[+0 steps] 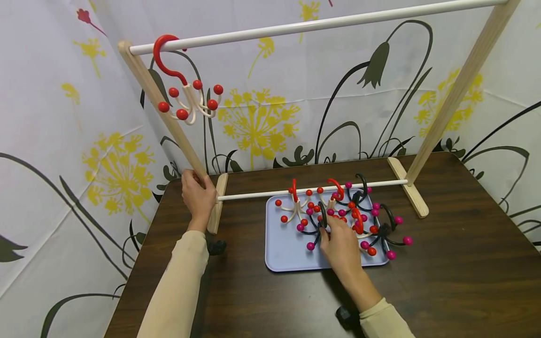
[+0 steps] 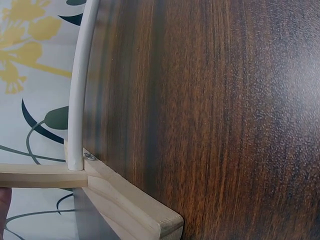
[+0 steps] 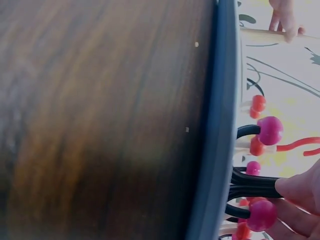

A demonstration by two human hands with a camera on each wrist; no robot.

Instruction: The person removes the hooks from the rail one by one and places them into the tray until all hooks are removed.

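My left hand (image 1: 198, 197) grips the lower part of the wooden post (image 1: 169, 123) at the rack's left end. In the left wrist view that post (image 2: 42, 176) meets the foot, with just a fingertip showing at the edge. Over the pale blue tray (image 1: 291, 259), my right hand (image 1: 341, 246) pinches the stem of a black hook with pink balls (image 1: 323, 216). The right wrist view shows the thumb and fingers on its black stem (image 3: 257, 186). Around it lie several red-topped and black hooks with balled arms. One red hook (image 1: 157, 54) hangs from the top rod's left end.
The white top rod (image 1: 296, 29) spans the rack above the tray, and a lower rod (image 1: 253, 194) crosses behind it. A black hook (image 1: 384, 230) overhangs the tray's right edge. The right post (image 1: 456, 94) stands beyond. A patterned curtain (image 1: 274, 70) backs the brown table (image 1: 460, 263).
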